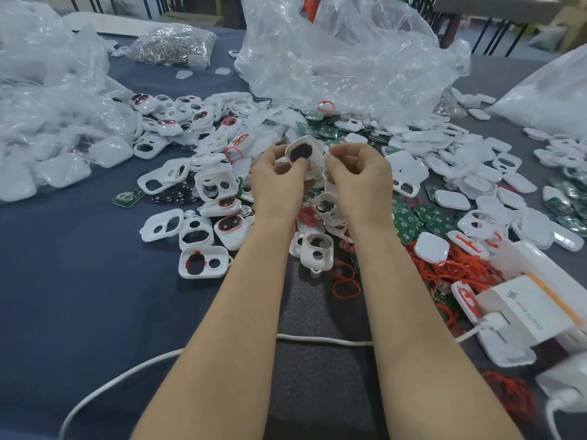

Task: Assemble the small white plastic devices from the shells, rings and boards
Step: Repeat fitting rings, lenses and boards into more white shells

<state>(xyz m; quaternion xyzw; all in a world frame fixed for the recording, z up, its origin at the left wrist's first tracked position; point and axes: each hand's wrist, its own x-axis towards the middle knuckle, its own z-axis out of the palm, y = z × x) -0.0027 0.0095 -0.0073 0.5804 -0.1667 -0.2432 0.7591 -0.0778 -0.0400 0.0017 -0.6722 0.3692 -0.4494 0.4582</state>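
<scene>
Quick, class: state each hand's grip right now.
Left hand: holding the white shell.
Right hand: curled beside the shell; grip cannot be told.

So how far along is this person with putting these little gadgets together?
Early, it seems. A few shells with red rings fitted lie on the left. The left hand grips one white shell, the right hand curled at its edge. Still to do: heaps of bare shells, green boards and loose red rings.
</scene>
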